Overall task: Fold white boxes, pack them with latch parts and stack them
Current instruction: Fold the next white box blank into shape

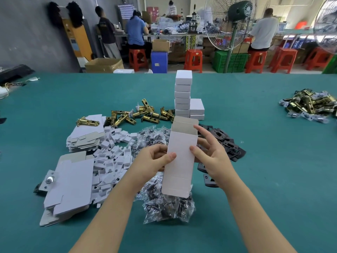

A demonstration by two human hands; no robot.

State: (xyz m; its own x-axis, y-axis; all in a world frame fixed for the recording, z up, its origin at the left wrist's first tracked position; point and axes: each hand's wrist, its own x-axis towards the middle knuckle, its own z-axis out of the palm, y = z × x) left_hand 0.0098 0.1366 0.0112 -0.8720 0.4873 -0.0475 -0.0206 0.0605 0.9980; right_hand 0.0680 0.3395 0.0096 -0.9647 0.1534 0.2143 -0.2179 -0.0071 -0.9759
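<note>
Behind teal table (255,143), workshop benches (164,34)

**What is on the green table**

The green table (255,143) holds a tall stack of white boxes (182,94), gold latches (138,115), flat box sheets (69,185), small white card bits (113,161), clear bags (164,205) of maybe screws, and dark plates (226,143).

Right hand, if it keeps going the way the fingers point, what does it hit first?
The right hand points up and left, fingers on the white unfolded cardboard box it holds. Past that box, likely the tall stack of closed white boxes, though depth is unclear.
</note>
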